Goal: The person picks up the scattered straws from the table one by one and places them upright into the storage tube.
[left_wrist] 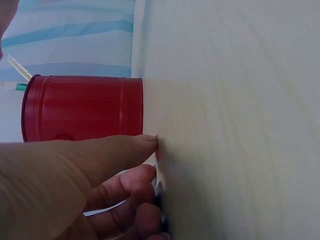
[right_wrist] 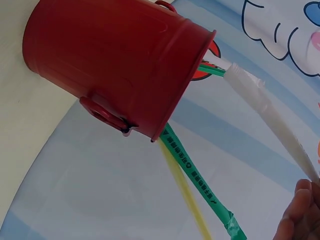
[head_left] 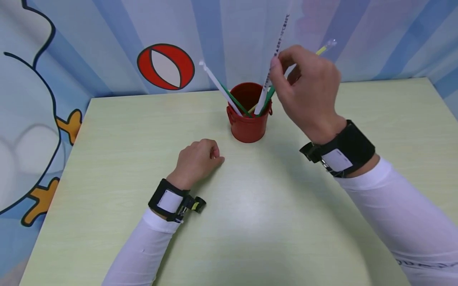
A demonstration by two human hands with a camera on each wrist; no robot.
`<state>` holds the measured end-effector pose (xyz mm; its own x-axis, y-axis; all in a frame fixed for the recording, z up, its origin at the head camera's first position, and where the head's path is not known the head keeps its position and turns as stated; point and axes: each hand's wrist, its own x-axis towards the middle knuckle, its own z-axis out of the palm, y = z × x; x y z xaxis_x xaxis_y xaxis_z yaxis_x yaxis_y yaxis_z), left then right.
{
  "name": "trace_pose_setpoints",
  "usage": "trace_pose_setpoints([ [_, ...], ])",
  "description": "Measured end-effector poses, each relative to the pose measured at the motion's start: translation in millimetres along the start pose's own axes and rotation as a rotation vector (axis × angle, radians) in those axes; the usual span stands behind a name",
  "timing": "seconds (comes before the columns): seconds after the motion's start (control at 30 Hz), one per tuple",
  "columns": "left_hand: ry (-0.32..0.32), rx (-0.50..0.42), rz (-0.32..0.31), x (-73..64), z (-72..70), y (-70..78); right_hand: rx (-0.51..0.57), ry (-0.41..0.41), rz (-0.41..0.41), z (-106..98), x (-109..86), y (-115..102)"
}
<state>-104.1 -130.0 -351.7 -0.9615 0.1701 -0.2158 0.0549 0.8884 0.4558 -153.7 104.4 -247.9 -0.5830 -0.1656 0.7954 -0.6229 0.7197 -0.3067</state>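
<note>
My right hand (head_left: pixel 307 85) pinches a long white wrapped straw (head_left: pixel 282 33) with dark print between thumb and fingers. In the right wrist view this straw (right_wrist: pixel 272 117) slants up to the fingertips, its lower end showing just beyond the rim of a red bucket (right_wrist: pixel 120 55). Inside the small metal bucket (head_left: pixel 248 129), more straws lean outward: a white wrapped straw (head_left: pixel 219 85) at left, green straws (right_wrist: pixel 192 172), and a yellow straw (right_wrist: pixel 185 195). My left hand (head_left: pixel 196 161) rests on the table in front of the bucket, fingers loosely curled and holding nothing.
The bucket stands near the back edge of a pale wooden table (head_left: pixel 118 167). A blue striped curtain (head_left: pixel 243 35) with cartoon pictures hangs right behind that edge. Small handles (right_wrist: pixel 102 115) stick out from the bucket's sides.
</note>
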Motion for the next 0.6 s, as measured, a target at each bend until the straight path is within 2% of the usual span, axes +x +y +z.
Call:
trace_pose_setpoints([
  [0.27,0.006,0.005,0.004,0.2,0.6,-0.2,-0.028,-0.009,0.033,5.9,-2.9,-0.1],
  [0.6,0.01,0.008,0.005,1.2,2.1,0.1,-0.015,-0.081,0.116,15.0,-10.1,0.2],
])
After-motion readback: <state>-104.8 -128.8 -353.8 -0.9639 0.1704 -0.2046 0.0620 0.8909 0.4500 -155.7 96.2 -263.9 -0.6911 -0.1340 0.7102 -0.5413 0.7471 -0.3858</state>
